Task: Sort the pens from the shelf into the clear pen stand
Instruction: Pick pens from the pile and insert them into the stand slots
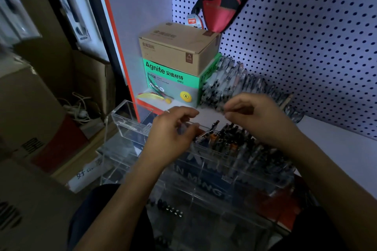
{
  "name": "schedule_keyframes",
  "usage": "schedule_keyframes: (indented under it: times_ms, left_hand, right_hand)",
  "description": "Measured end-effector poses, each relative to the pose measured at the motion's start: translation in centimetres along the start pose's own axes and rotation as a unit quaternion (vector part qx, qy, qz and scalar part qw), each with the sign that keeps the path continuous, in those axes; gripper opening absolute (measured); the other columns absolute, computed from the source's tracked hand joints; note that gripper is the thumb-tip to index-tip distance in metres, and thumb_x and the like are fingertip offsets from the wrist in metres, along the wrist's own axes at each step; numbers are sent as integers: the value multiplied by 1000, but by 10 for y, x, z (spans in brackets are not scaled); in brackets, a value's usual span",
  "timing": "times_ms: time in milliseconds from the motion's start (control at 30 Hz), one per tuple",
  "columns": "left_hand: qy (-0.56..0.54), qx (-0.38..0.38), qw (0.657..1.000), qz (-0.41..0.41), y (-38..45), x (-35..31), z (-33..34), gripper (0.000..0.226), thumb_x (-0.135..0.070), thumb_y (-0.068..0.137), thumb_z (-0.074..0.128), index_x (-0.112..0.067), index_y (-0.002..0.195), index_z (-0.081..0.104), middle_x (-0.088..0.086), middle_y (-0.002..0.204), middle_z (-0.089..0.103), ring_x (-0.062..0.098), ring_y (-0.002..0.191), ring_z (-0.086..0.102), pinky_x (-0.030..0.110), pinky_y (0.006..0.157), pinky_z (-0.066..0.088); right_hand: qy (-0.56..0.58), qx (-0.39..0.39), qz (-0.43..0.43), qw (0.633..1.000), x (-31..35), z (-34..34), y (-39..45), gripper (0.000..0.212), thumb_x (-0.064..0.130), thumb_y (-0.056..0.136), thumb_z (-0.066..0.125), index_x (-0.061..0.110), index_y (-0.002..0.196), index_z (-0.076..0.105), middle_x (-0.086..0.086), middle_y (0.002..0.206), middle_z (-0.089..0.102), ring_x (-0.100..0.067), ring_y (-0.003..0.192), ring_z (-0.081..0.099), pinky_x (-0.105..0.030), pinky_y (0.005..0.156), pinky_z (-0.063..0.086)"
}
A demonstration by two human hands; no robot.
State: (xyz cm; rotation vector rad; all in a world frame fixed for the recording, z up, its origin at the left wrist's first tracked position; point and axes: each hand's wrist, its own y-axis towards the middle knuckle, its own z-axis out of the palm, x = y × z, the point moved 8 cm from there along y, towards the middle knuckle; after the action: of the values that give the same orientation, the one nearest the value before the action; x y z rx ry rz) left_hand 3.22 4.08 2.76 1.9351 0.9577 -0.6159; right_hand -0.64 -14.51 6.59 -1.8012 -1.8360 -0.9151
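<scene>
Fingers of both the left hand (pixel 173 128) and the right hand (pixel 255 116) are curled over the clear pen stand (pixel 204 161), whose 3 o'clock compartments are filled with pens (pixel 230 136), though any grip cannot be told.

Shelf (pixel 336 138): bare white strip open at right, beyond the clear pen stand (pixel 204 161). Far left corner blocked by stacked green box (pixel 173 81) and cardboard box (pixel 179 47). Loose pens (pixel 234 81) heaped against the pegboard (pixel 306 47), filling the far middle. Stand's right compartments packed with upright pens; left compartments open from above. Both hands (pixel 173 128) hovered over the stand's far edge.
</scene>
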Motion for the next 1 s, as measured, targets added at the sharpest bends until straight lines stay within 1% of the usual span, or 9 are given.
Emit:
schedule_keyframes:
  times_ms: [100,200,333,433,500,700,767,833,1000]
  left_hand:
    - [53,-5,997,56,8,-15,-6,23,-21,83,65,-16,104,72,-3,100,70,13,79,63,28,74,50]
    - [43,7,996,83,23,-33,0,18,-16,84,66,-14,100,73,-3,95,72,9,83,64,28,76,51]
    - [27,109,989,95,46,-58,35,14,-16,87,67,-17,98,74,-5,89,73,7,80,66,21,76,53]
    - [90,182,968,149,63,-81,71,15,-16,89,67,-14,103,74,-1,92,74,7,80,65,21,75,53]
    - [124,226,950,174,74,-95,100,18,-16,91,66,-12,107,73,4,96,73,13,84,66,25,79,52]
    - [212,362,888,186,90,-116,190,24,-23,97,59,-13,117,67,6,109,70,18,92,64,34,87,53]
    - [272,391,858,194,94,-119,217,26,-26,98,56,-16,119,65,5,110,68,19,91,63,38,85,54]
    - [341,397,827,207,100,-119,239,26,-28,97,54,-20,119,64,3,110,67,21,93,62,39,83,55]
    - [405,391,801,204,109,-128,278,23,-35,93,57,-13,97,66,6,85,63,24,76,59,34,66,52]
  right_hand:
    - [37,-29,14,999,-10,-19,-9,7,19,89,70,24,94,71,14,89,70,7,78,64,-9,70,48]
    - [62,-58,40,996,-26,-41,-14,7,20,90,69,23,96,71,12,91,71,6,78,65,-5,66,45]
    - [138,-132,106,976,-64,-74,-22,4,24,91,69,28,93,70,5,92,73,-10,86,69,-29,79,52]
    - [202,-214,158,943,-100,-87,-42,8,17,94,65,22,88,69,-3,91,71,-18,86,69,-35,84,55]
    - [180,-232,203,934,-126,-87,-54,12,16,95,64,22,85,67,-3,89,70,-19,85,67,-38,85,55]
    - [36,-196,249,948,-175,-100,-51,10,14,95,59,18,89,65,-4,97,70,-22,87,66,-35,78,51]
    - [1,-161,277,947,-196,-101,-49,8,12,94,58,14,89,65,-8,104,69,-26,88,65,-35,78,52]
    - [1,-116,313,942,-217,-99,-52,10,13,93,58,20,94,65,-8,110,67,-25,91,65,-32,74,51]
    - [27,-79,354,931,-240,-99,-58,21,11,94,56,14,111,68,-11,113,65,-27,99,63,-32,82,53]
